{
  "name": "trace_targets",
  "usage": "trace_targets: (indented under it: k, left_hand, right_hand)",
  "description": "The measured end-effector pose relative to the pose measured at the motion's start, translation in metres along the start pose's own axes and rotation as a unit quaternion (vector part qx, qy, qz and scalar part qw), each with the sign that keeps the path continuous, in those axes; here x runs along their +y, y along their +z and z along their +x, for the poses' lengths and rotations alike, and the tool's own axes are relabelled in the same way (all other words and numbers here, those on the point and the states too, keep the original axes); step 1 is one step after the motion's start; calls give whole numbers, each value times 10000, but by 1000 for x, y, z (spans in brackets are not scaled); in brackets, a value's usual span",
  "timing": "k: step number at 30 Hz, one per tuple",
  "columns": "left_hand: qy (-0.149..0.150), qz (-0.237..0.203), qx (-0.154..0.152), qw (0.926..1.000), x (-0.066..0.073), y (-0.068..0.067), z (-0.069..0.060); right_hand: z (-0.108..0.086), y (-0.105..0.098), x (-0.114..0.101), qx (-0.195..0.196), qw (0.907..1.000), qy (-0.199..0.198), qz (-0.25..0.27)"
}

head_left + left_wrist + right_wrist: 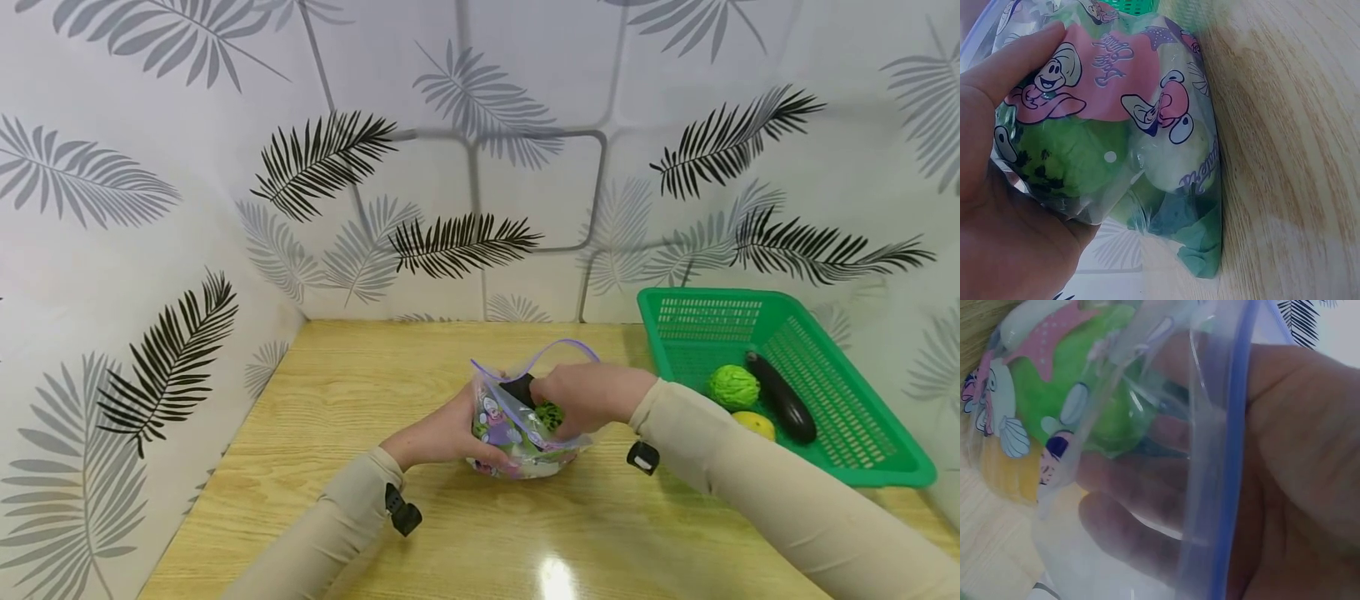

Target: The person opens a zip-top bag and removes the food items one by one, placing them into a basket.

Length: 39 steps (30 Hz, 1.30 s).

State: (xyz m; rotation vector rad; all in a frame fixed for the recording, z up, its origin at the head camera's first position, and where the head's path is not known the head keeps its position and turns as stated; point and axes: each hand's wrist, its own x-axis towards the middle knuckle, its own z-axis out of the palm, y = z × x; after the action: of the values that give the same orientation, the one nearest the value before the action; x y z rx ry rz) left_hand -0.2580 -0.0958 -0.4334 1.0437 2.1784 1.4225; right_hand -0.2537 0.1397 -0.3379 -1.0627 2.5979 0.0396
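Observation:
A clear zip bag [498,429] with a cartoon print and a purple-blue zip edge stands open on the table. My left hand [446,433] grips its left side, thumb across the front [1013,250]. My right hand [592,396] reaches through the mouth; in the right wrist view its fingers [1129,534] lie extended inside, beside a bright green round vegetable [1054,381]. A yellow item [1010,469] sits below that. Through the film in the left wrist view show a black-spotted green piece [1072,156], a pale round one [1175,153] and dark green leafy parts [1200,250]. A dark item [517,388] shows at the mouth.
To the right stands a green plastic basket [892,462] with a light green ball-shaped vegetable [733,387], an eggplant [783,400] and a yellow piece [753,423]. The wooden table [360,375] meets a leaf-patterned wall covering [525,283] behind and at left.

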Motion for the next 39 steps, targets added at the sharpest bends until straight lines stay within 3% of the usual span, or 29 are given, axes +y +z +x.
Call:
trace_targets:
  k: [7, 11, 31, 39]
  left_hand:
    - [-220, 114, 100, 9996, 0, -1, -1]
    - [-171, 68, 41, 9998, 0, -1, 0]
    - [-131, -55, -7, 9999, -1, 0, -2]
    - [-171, -129, -75, 9997, 3, 1, 0]
  right_hand:
    - [0, 5, 2, 25, 9997, -49, 242]
    - [-2, 8, 3, 155, 9995, -103, 256]
    - [-1, 12, 1, 922, 9947, -268, -364]
    - [-6, 5, 0, 1026, 9931, -253, -503]
